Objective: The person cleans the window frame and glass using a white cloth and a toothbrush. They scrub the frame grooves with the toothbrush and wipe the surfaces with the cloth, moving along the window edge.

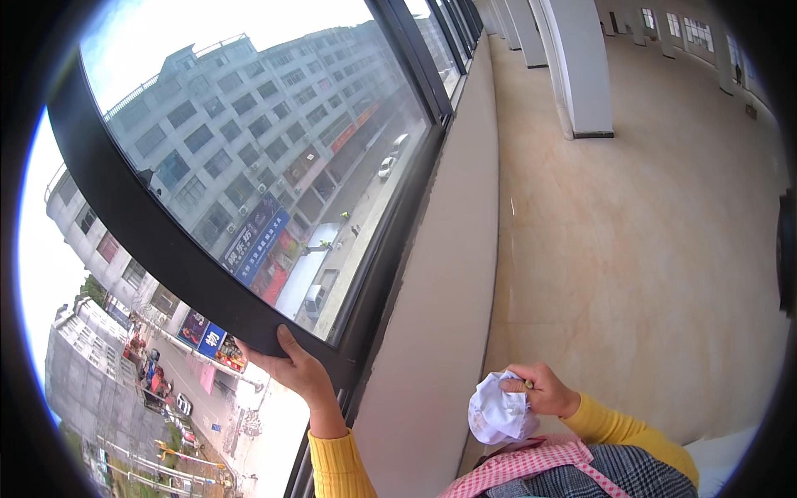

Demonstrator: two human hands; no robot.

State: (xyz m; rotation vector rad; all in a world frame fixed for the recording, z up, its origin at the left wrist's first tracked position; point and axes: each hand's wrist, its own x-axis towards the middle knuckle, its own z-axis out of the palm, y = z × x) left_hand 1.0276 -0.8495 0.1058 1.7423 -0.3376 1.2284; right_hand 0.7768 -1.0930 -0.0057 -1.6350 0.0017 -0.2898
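Observation:
My left hand [297, 372] grips the dark window frame [187, 249] near its lower corner. The thumb lies on the inner face, while the fingers reach round the outer edge and are partly hidden. Within that frame sits a glass pane [274, 155], hazy in places. A crumpled white cloth [501, 411] is bunched in my right hand [547, 391], in front of my body and apart from the window. Something small and greenish shows by the right thumb; I cannot tell what it is.
A pale low wall [429, 299] runs below the windows. A white pillar [579, 68] with a dark base stands on the beige tiled floor [622, 249]. Beyond the opening at left, a street [212, 404] lies far below. A dark object [787, 252] juts in at the right rim.

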